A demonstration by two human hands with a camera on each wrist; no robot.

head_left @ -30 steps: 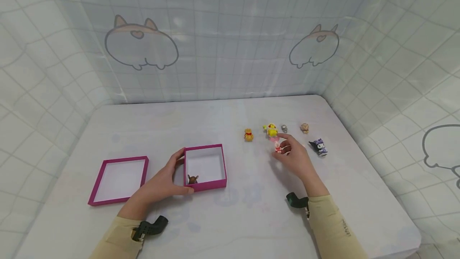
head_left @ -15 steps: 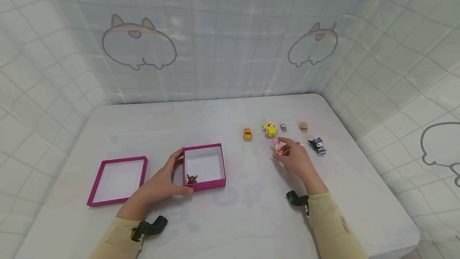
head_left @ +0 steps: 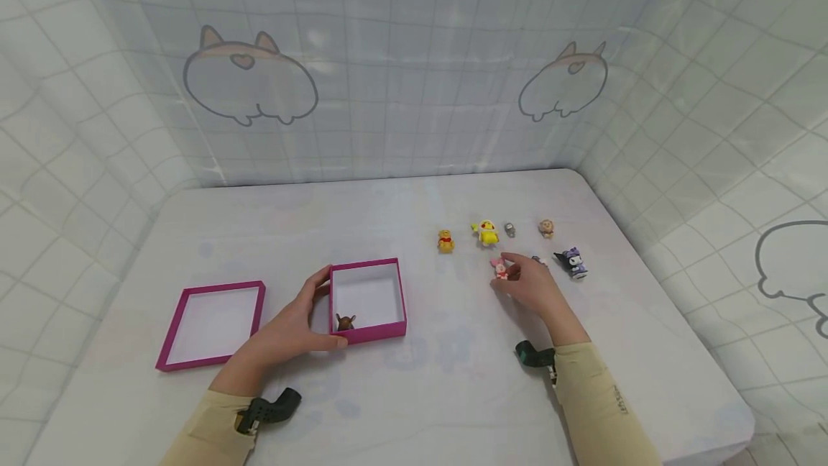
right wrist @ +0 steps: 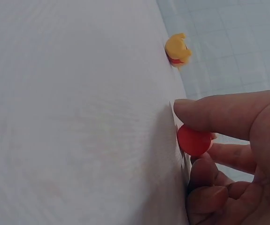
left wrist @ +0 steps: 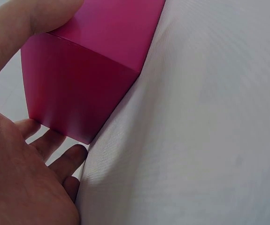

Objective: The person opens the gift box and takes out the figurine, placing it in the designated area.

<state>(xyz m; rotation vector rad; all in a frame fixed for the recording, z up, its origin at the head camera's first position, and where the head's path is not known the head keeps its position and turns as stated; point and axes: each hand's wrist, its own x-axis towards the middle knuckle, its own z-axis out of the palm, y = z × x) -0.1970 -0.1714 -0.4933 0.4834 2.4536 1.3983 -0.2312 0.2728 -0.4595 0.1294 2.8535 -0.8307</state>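
Observation:
My left hand (head_left: 294, 326) grips the magenta open box (head_left: 369, 334) at its left side, thumb on the front wall and fingers toward the back corner. Inside the box, a brown eared figurine (head_left: 346, 322) sits at the front-left corner. On the right, my right hand (head_left: 530, 282) pinches a small pink-eared pig figurine (head_left: 500, 269) in red, down at the table. Its round red base (right wrist: 194, 140) shows between thumb and fingers in the right wrist view.
A magenta-rimmed lid (head_left: 212, 326) lies at left. Behind the right hand stand a yellow bear (head_left: 445, 241), a yellow-and-white figurine (head_left: 486, 234), a grey one (head_left: 509, 229) and a tan one (head_left: 546, 228). A black-purple figurine (head_left: 572, 263) is at right; another is partly hidden.
The right hand has lowered slightly and shifted, and the pig figurine has moved a little toward me. A partly hidden figurine has come into view behind that hand. The left hand stays put.

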